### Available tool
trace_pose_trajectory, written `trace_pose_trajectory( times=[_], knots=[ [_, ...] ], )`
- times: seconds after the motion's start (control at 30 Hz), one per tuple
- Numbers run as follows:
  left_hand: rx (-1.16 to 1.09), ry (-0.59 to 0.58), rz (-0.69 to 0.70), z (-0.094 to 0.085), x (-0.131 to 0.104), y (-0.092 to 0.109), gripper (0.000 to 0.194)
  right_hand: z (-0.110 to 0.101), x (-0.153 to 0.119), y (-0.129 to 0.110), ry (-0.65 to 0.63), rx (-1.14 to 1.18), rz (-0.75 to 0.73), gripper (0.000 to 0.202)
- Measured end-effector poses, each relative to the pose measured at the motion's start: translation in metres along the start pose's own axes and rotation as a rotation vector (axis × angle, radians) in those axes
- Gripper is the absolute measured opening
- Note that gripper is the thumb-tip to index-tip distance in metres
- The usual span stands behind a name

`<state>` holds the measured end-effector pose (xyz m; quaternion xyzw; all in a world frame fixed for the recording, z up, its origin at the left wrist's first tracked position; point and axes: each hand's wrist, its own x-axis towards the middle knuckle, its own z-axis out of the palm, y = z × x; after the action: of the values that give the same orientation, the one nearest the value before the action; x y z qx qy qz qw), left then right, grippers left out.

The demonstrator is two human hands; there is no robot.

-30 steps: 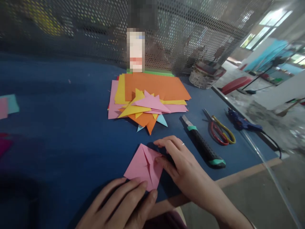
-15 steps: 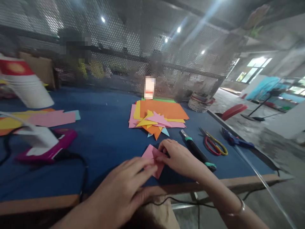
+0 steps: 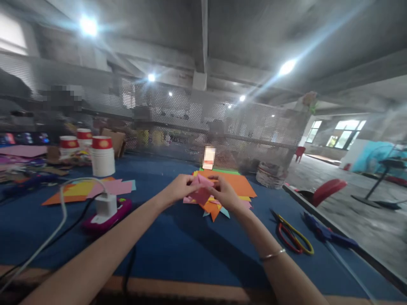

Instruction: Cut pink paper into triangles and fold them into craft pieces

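Both hands hold a folded pink paper (image 3: 202, 192) up above the table, in front of the paper stack. My left hand (image 3: 181, 188) pinches its left side, and my right hand (image 3: 225, 192), with a silver bangle on the wrist, pinches its right side. Behind and beneath lies a stack of coloured paper sheets, orange (image 3: 241, 185) on top. Orange and light-blue pointed paper pieces (image 3: 213, 211) stick out at the stack's front, partly hidden by the hands.
Scissors (image 3: 294, 235) and a blue glue gun (image 3: 329, 233) lie at right. At left are a purple power strip (image 3: 110, 218) with cables, paper sheets (image 3: 76, 190) and paper cups (image 3: 102, 159). A woven basket (image 3: 271, 174) stands at back right.
Both hands have lifted the pink paper off the table, up and forward to before the stack. The view has tilted up. The utility knife is no longer visible.
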<state>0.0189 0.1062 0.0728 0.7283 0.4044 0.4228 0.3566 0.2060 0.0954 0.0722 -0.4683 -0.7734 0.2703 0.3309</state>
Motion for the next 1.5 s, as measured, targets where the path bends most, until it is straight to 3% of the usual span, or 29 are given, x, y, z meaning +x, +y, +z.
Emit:
trace_pose_trajectory(
  times=[0.17, 0.37, 0.57, 0.73, 0.93, 1.17, 1.5],
  knots=[
    [-0.172, 0.158, -0.089, 0.005, 0.019, -0.022, 0.041, 0.016, 0.003, 0.018, 0.029, 0.197, 0.077, 0.035],
    [-0.31, 0.085, -0.149, 0.016, 0.008, -0.03, 0.046, 0.029, 0.002, 0.035, -0.005, 0.238, 0.088, 0.029],
    [-0.338, 0.052, -0.187, 0.003, 0.003, -0.027, 0.053, 0.029, 0.003, 0.046, 0.013, 0.187, 0.103, 0.029],
    [-0.285, 0.125, -0.158, 0.0, 0.005, -0.025, 0.048, 0.029, 0.0, 0.047, 0.06, 0.084, 0.057, 0.029],
    [-0.26, 0.078, -0.121, 0.01, 0.003, -0.027, 0.042, 0.034, -0.005, 0.042, 0.102, -0.048, 0.041, 0.028],
    [-0.3, 0.052, -0.217, 0.01, -0.001, -0.029, 0.025, 0.034, -0.005, 0.041, 0.12, -0.125, 0.021, 0.027],
    [-0.295, 0.002, -0.173, 0.016, 0.001, -0.03, 0.04, 0.037, -0.002, 0.05, 0.117, -0.155, 0.013, 0.027]
  ],
)
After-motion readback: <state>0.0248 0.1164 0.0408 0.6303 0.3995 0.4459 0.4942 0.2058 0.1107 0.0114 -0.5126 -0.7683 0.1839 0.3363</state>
